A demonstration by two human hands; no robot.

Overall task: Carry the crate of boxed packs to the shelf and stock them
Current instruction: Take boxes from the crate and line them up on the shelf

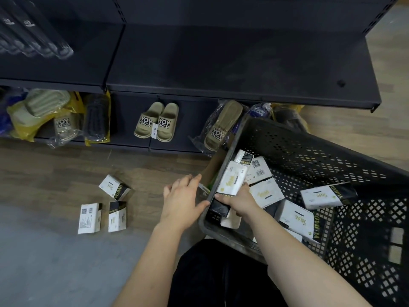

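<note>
A black perforated plastic crate stands tilted on the floor at the right, with several white-and-black boxed packs loose inside. My right hand reaches into the crate and grips one pack near the crate's left wall. My left hand rests on the outside of that wall, thumb over the rim. Three more packs lie on the wooden floor to the left. The dark metal shelf above them is bare.
The bottom shelf holds tan slides and bagged slippers, with another bagged one behind the crate. Clear tubes lie on the upper shelf at the left. My dark-trousered knee is below the crate.
</note>
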